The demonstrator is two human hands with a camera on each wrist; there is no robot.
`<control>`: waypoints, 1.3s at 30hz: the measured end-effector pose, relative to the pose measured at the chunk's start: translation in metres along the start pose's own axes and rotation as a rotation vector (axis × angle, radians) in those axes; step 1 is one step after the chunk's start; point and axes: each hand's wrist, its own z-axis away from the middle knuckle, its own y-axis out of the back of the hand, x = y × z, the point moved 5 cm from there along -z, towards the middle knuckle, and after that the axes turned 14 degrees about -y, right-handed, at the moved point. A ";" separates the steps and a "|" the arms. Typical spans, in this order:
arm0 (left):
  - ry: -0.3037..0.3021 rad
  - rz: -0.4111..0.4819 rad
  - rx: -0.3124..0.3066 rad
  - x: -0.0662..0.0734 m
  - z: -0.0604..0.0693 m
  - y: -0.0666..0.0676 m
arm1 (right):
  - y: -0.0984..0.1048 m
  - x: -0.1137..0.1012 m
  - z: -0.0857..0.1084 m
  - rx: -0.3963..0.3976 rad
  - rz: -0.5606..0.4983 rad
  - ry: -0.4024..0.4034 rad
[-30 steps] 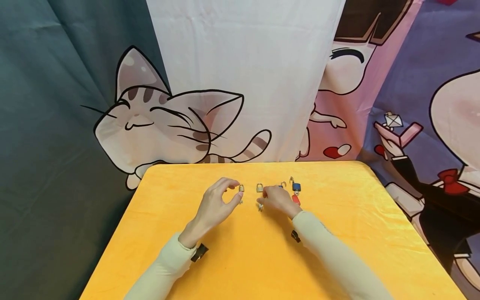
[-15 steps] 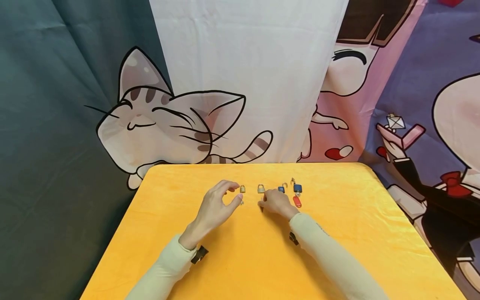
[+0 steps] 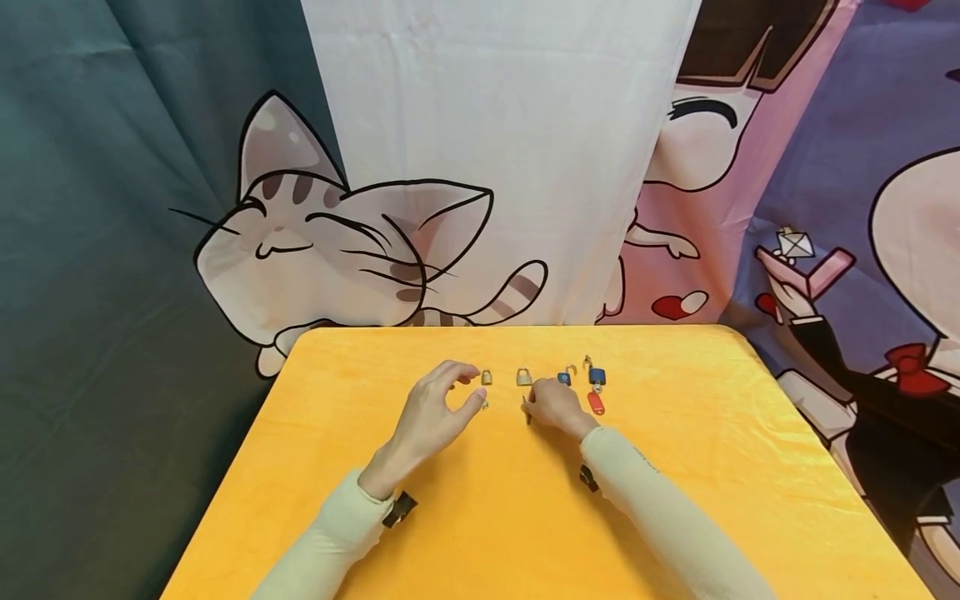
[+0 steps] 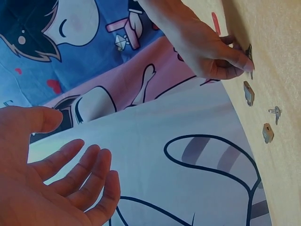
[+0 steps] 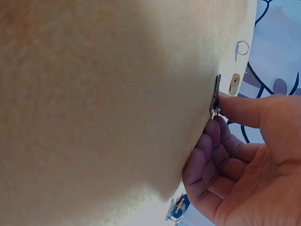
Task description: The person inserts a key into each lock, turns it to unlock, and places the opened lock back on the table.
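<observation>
- Right hand (image 3: 557, 407): thumb and fingers pinch small silver-grey metal key (image 5: 216, 92), near larger brass-coloured padlock (image 3: 524, 379).
- Left hand (image 3: 433, 408): thumb and fingers parted, beside smaller brass-coloured padlock (image 3: 487, 379).
- Hands apart, over yellow cloth-covered table (image 3: 495, 525).

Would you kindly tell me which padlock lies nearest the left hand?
The leftmost brass padlock, in the head view just right of the left hand; the other brass padlock and both blue padlocks lie farther right.
</observation>
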 end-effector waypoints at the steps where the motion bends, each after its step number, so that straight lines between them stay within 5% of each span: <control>1: 0.002 0.000 0.000 0.000 0.000 0.000 | 0.000 0.000 0.000 0.003 0.003 0.001; 14: 0.024 0.013 -0.007 -0.001 0.002 -0.002 | -0.001 -0.002 -0.001 0.008 0.035 0.025; 25: 0.034 0.021 -0.008 0.000 0.003 -0.002 | 0.001 0.002 0.002 0.019 -0.039 0.052; 39: 0.048 0.025 -0.022 -0.002 0.005 -0.003 | 0.022 0.000 0.012 0.071 -0.082 0.090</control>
